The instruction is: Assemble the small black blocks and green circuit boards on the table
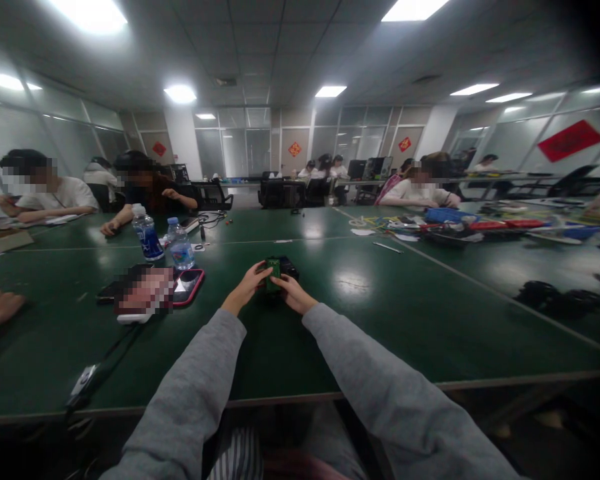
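Over the green table, my left hand grips the left side of a small green rectangular piece with pale markings. On its other side my right hand holds it too, the thumb lying on its face. Both hands are closed around it, and their fingers partly cover it. Its exact kind is too small to make out. Right behind the piece is a black object, partly hidden by it and by my right hand.
To my left are a pink-edged phone, a blue-labelled bottle, a clear bottle and a cable connector. Tangled wires, a pen and black items lie right. A person's hand rests far left.
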Demonstrator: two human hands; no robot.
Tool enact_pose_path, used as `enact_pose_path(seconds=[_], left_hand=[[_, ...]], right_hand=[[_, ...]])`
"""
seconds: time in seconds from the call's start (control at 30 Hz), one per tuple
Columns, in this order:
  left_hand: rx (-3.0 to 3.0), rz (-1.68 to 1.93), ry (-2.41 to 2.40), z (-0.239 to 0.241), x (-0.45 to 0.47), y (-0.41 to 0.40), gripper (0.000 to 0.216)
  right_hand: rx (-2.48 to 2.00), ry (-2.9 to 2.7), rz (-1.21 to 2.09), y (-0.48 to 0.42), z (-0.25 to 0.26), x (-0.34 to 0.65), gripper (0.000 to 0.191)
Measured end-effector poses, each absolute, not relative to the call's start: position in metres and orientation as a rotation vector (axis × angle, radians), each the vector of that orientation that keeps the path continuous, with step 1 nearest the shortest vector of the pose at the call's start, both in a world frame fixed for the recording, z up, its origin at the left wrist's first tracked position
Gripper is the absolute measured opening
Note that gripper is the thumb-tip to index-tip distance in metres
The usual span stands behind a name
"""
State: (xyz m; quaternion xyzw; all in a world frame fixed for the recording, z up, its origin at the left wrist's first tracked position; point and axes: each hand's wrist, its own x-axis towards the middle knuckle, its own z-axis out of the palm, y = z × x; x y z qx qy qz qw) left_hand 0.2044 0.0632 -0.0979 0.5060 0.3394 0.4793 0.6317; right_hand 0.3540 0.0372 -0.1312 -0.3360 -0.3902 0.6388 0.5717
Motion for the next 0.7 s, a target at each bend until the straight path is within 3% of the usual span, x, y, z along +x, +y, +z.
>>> enact_pose_path(seconds=[0.37, 0.7], left_hand=[[1.188, 1.021, 0.749, -0.110, 0.204, 0.073, 0.062], [1.155, 1.034, 0.734, -0.112, 0.205, 0.075, 0.059]], right_hand=[[-0.791, -0.875, 1.503, 0.035, -0.127, 0.353, 0.039], [-0.745, -0.909, 1.536, 0.032, -0.123, 0.353, 0.040]])
